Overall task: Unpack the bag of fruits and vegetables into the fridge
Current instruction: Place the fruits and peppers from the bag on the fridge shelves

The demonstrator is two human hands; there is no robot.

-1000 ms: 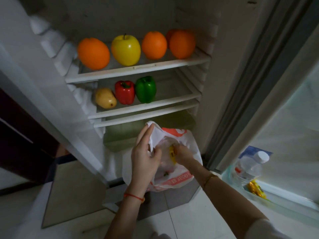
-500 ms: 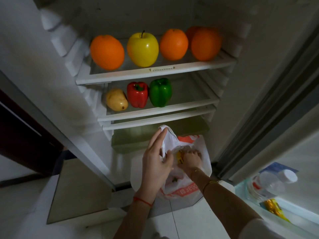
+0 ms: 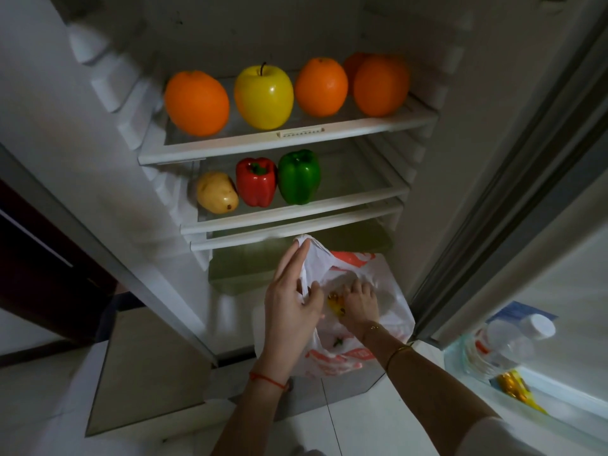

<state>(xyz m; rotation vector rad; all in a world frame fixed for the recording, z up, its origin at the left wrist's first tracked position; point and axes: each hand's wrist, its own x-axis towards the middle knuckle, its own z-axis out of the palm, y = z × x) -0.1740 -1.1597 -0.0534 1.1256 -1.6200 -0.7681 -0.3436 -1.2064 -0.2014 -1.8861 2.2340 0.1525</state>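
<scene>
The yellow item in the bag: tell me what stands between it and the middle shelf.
Nothing visible blocks the way. The right hand is already inside the bag at the yellow item, and the left hand holds the bag's rim open. The middle shelf lies bare to the right of the green pepper.

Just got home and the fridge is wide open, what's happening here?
A person is unpacking a white and orange plastic bag at the foot of the open fridge. The left hand holds the bag's edge open while the right hand reaches inside, on something yellow. Already stored: oranges and a yellow apple on the upper shelf, a potato, red pepper and green pepper below.
</scene>
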